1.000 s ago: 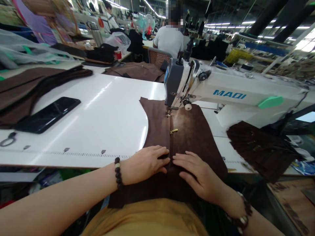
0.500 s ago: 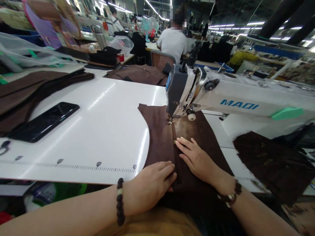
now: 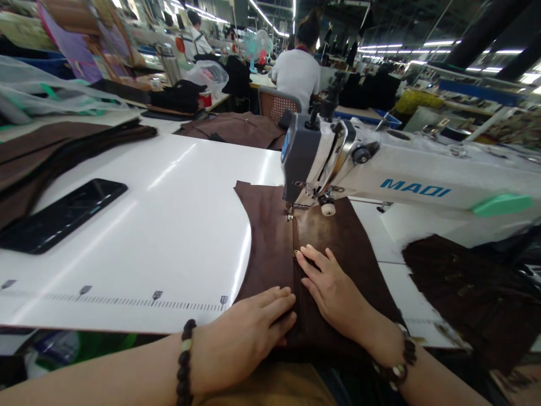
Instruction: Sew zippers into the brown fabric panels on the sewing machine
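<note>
A brown suede piece (image 3: 270, 242) with a zipper (image 3: 295, 237) down its middle lies under the head of a white sewing machine (image 3: 338, 163). My left hand (image 3: 249, 330) lies flat on the fabric just left of the zipper, near the table's front edge, fingers stretched out. My right hand (image 3: 332, 287) rests flat to the right of the zipper, its fingertips touching the brass zipper pull (image 3: 296, 253). Both wrists wear bead bracelets.
A black phone (image 3: 54, 217) lies at the left of the white table (image 3: 169, 214). Brown fabric stacks (image 3: 51, 146) sit at far left, dark pieces (image 3: 465, 287) at right. A person in a white shirt (image 3: 298, 70) sits ahead at another station.
My right hand moved forward along the zipper from the front edge up to the pull. My left hand stayed by the front edge. The view shifted slightly.
</note>
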Demonstrator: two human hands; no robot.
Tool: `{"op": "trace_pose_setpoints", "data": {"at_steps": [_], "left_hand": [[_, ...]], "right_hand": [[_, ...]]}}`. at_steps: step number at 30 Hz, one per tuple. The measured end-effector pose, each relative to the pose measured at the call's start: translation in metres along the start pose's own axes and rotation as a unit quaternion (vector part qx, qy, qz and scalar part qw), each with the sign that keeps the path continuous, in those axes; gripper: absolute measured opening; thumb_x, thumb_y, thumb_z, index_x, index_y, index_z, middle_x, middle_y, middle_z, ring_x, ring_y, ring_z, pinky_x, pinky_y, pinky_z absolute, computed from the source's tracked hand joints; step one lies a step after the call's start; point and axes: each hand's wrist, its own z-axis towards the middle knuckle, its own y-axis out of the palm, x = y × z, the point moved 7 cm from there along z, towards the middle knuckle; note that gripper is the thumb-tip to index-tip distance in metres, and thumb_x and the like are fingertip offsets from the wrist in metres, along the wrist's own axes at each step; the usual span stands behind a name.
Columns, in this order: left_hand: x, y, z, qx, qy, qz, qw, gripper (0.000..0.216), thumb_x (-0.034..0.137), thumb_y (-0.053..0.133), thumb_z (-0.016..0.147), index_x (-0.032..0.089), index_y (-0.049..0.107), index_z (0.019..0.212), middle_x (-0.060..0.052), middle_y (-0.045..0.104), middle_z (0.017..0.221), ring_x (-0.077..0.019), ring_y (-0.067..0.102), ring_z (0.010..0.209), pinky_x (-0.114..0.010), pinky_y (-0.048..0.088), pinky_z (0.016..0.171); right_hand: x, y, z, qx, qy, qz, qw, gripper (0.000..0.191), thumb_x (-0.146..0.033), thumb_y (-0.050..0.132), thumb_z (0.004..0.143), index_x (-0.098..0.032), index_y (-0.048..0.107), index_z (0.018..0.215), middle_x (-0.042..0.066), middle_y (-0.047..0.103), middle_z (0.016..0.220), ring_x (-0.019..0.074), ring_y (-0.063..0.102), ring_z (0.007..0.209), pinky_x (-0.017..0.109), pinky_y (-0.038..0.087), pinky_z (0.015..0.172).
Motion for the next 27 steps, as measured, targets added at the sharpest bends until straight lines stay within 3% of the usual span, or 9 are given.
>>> {"op": "trace_pose_setpoints", "data": {"at_steps": [20, 27], "left_hand": [[-0.028, 0.002, 0.016, -0.002, 0.011, 0.001, 1.000, 0.028, 0.020, 0.044, 0.089, 0.009, 0.059, 0.109, -0.013, 0.054, 0.119, -0.0237, 0.049, 0.113, -0.033, 0.038, 0.100], [-0.038, -0.002, 0.021, 0.012, 0.021, 0.003, 1.000, 0.029, 0.021, 0.040, 0.090, 0.008, 0.059, 0.109, -0.014, 0.054, 0.118, -0.0233, 0.049, 0.113, -0.032, 0.037, 0.101]], "right_hand": [[0.014, 0.003, 0.027, 0.002, 0.053, -0.042, 0.998, 0.042, -0.019, 0.033, 0.088, -0.010, 0.041, 0.129, 0.013, 0.045, 0.126, 0.0221, 0.038, 0.120, 0.047, 0.030, 0.103], [0.017, 0.000, 0.037, 0.036, 0.059, -0.059, 0.996, 0.042, -0.019, 0.033, 0.088, -0.008, 0.044, 0.127, 0.014, 0.048, 0.123, 0.0237, 0.041, 0.117, 0.048, 0.032, 0.102]]}}
